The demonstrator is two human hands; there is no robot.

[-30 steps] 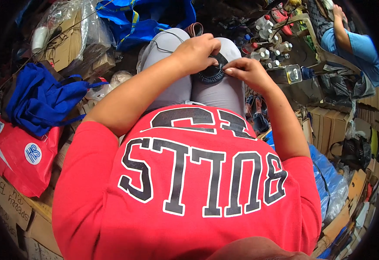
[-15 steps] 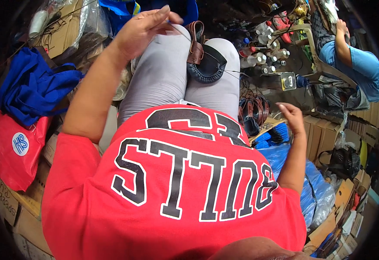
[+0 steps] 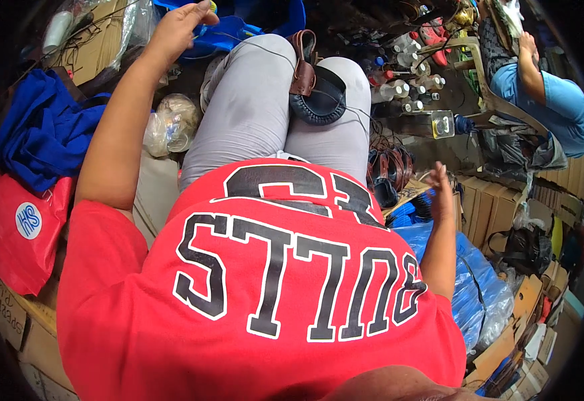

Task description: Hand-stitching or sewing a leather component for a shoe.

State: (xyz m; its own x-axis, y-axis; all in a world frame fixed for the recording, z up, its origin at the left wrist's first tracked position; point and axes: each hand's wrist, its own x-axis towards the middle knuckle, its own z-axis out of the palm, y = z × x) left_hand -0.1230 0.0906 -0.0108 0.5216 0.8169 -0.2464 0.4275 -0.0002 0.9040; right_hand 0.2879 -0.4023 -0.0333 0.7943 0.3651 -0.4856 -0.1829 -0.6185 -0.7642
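A black and brown leather shoe upper (image 3: 319, 100) lies across my thighs near the knees, its black rim puckered and a brown strap looping up. From it a dark thread (image 3: 258, 41) runs up and left to my left hand (image 3: 182, 30), which is raised at the far left with the fingers pinched on it. More loose thread trails off the upper's right side over my right thigh. My right hand (image 3: 441, 187) is up at the right, blurred, above some blue bristly pieces (image 3: 417, 208); whether it holds anything does not show.
Brown leather uppers (image 3: 392, 170) pile beside my right thigh. Several bottles (image 3: 409, 83) stand ahead right, near a person in a blue shirt (image 3: 546, 100). Blue cloth (image 3: 45, 130) and a red bag (image 3: 25, 227) lie left. Cardboard (image 3: 486, 207) and blue plastic wrap (image 3: 472, 287) sit right.
My left hand has moved up and left, farther from the shoe upper, with the thread stretched longer. My right hand has shifted slightly left and down. The upper has barely moved.
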